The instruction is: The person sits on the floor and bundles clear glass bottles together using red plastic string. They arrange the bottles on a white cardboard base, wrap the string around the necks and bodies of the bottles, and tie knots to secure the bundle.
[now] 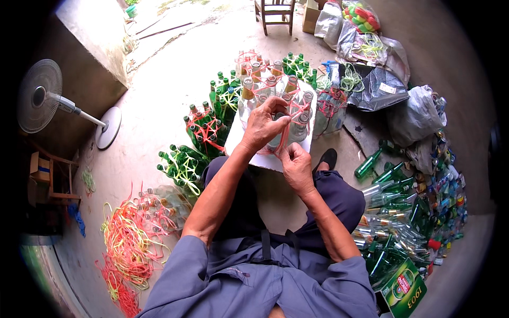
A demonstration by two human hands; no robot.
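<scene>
A group of clear glass bottles point(272, 84) stands upright in front of me on a white board point(240, 139), with pink plastic strapping laced around the necks. My left hand point(266, 124) is closed at the near side of the group, its fingers curled on the pink plastic strap point(284, 137). Lower and to the right, my right hand point(297, 168) pinches the same strap near the board's front edge. The strap runs taut-looking between both hands. Fingertips of the left hand partly cover the bottles behind them.
Bundles of strapped green bottles point(204, 127) line the left of the board. A heap of pink and yellow straps point(127, 238) lies at lower left, near a standing fan point(40, 95). Loose bottles point(389, 212) pile up at right, beside a silvery bag point(416, 119). A wooden chair point(277, 11) stands far off.
</scene>
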